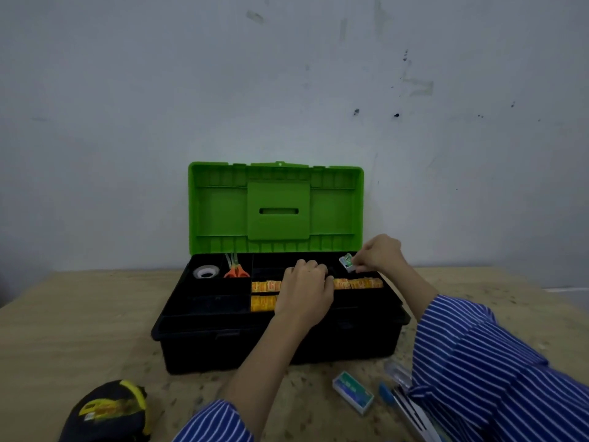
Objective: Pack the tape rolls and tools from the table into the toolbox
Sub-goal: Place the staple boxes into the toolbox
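Toolbox (pixel 277 342), black with its green lid (pixel 275 207) standing open against the wall, sits mid-table and anchors everything else. Left of it and nearer the viewer, a black-and-yellow tape measure (pixel 106 413) lies on the table (pixel 63 314), not yet packed; it looks dense and rigid, best gripped around its body. Inside the toolbox tray, the rear left compartment holds a clear tape roll (pixel 206 271), and orange-handled scissors (pixel 236 269) lie just to its right. Yellow packets (pixel 266 286) fill the central slots. The left hand (pixel 306 290) rests on them, fingers curled; whether it grips anything cannot be told. Toward the right rear corner, the right hand (pixel 379 253) pinches a small green-and-white box (pixel 347 262), seemingly light and stiff, held by its edges. In front of the toolbox, at right, a green staple box (pixel 352 392), a blue item and a metal tool (pixel 411 409) wait on the table.
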